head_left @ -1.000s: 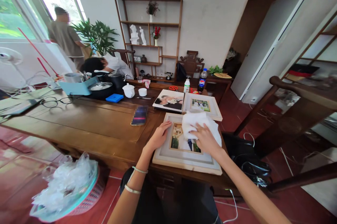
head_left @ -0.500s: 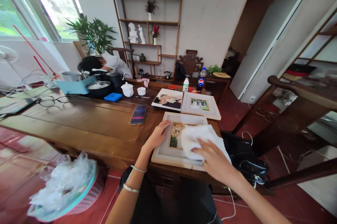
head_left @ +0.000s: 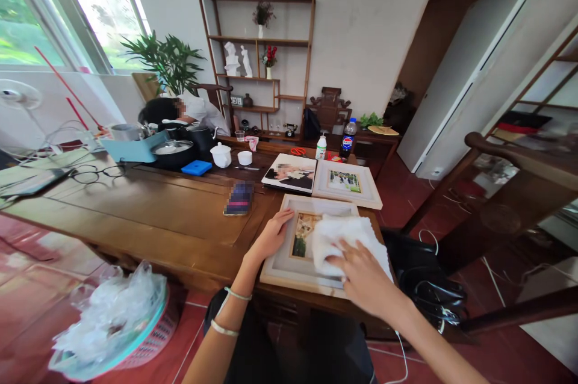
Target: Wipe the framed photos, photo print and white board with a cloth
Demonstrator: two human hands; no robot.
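A light wooden picture frame with a small photo inside lies flat at the front right of the table. My left hand grips its left side, the fingers laid over the rim; the thumb is hidden. A fluffy white cloth covers the right part of the frame. Pressing that cloth down on the frame is my right hand, its fingers bent into the fabric. Just behind are a second picture frame and a photo panel showing people in dark and white clothes.
A phone lies left of the frames on the wooden table. Farther back stand a cola bottle, a white bottle and orange scissors. A basket of plastic bags is on the floor. Across the table, a person leans forward.
My right hand and the cloth have shifted slightly left on the frame. The left hand keeps its place on the rim. The whole view has moved a little.
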